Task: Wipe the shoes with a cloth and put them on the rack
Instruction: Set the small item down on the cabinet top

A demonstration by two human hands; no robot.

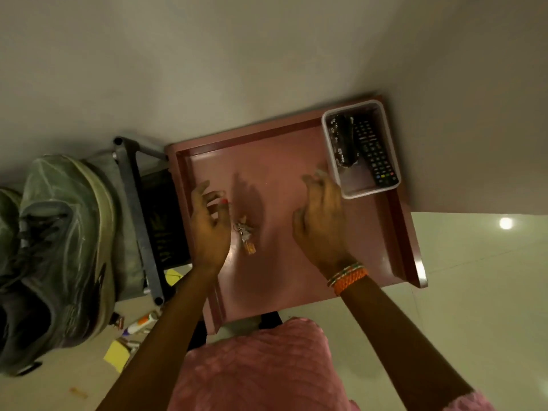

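Both hands bare over the pink table, no cloth in sight, shoes waiting off to my left.

My left hand [209, 225] hovers with fingers loosely spread, holding nothing, just beside the keyring [245, 237]; my right hand [321, 216] is open too, fingertips near the white tray [332, 161] with the TV remote [374, 152]. The grey sneakers [63, 247] sit on the metal rack [139, 215], looking dusty. I judge the risks as knocking the keys off the pink table [296, 143], or leaving the shoes unwiped because no cloth is at hand.
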